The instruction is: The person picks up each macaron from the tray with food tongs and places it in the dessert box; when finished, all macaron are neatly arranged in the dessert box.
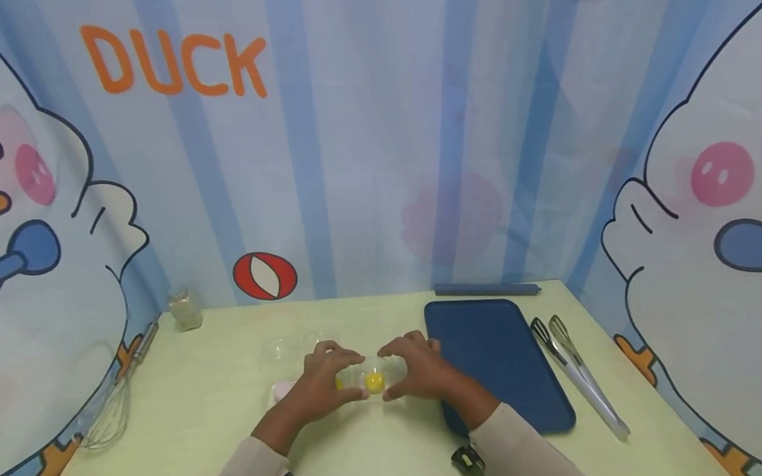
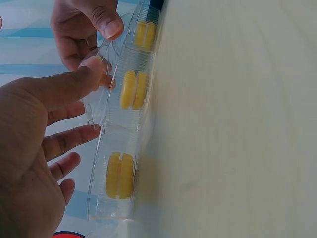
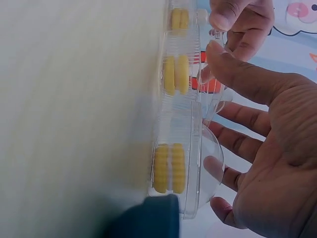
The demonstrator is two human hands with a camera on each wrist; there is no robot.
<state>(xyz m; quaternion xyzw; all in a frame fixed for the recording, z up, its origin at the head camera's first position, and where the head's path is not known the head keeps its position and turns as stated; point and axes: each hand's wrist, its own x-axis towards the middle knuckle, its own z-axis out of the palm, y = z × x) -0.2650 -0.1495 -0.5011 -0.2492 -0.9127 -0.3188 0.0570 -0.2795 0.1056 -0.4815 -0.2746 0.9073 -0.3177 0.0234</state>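
- Clamshell (image 1: 373, 378): clear plastic, lying on the table between both hands, near the front middle; three yellow pieces (image 2: 120, 175) sit in a row in its cups, seen through the plastic in both wrist views.
- Left hand (image 1: 323, 387): thumb tip and a fingertip pinch the clear lid edge (image 2: 101, 89); the other fingers are spread loosely beside the plastic.
- Right hand (image 1: 417, 373): thumb and forefinger pinch the same lid edge from the opposite side; the remaining fingers (image 3: 228, 173) lie spread against the domed lid.
- Sleeves (image 1: 527, 450): pale, covering both forearms; a dark wrist mount shows at each cuff.
- Pink object (image 1: 280, 391): partly hidden behind the left hand; kind cannot be told.
- Clear plastic piece (image 1: 290, 346): just behind the hands, faint.
- Tray (image 1: 499, 360): dark blue, flat, just right of the right hand.
- Tongs (image 1: 577, 371): metal, right of the tray.
- Dark rod (image 1: 486, 289): along the back edge behind the tray.
- Jar (image 1: 185, 309): small, at the back left.
- Whisk (image 1: 118, 394): wire, at the left edge.
- Table (image 1: 204, 412): pale yellow-green, smooth.
- Backdrop (image 1: 364, 126): blue-striped sheet on three sides, cartoon ducks, orange word "DUCK", a red-and-white ball.
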